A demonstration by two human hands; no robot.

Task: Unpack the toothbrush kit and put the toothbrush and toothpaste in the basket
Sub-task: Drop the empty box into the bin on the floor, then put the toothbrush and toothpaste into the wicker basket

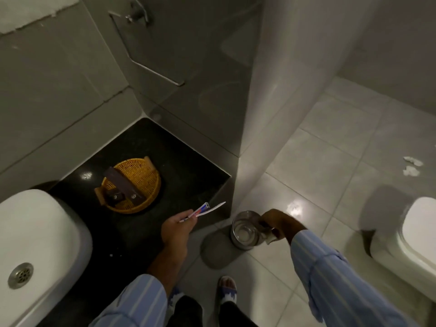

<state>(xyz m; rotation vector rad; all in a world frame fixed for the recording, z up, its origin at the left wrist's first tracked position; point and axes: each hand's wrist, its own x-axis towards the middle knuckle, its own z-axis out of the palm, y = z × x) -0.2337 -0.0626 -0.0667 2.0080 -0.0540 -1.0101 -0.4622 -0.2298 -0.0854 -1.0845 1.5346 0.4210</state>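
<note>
My left hand (175, 228) is pinching the toothbrush (213, 208) and toothpaste (200, 208) together; I should be easing both into the basket (144, 185) near the counter's (188, 161) front edge.

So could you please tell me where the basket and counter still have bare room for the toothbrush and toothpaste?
The yellow wicker basket is bare on its right half; its left side is crowded by a long dark box and a small dark box. The black counter is bare right of the basket up to the wall corner, and in front of it, beside the sink.
</note>
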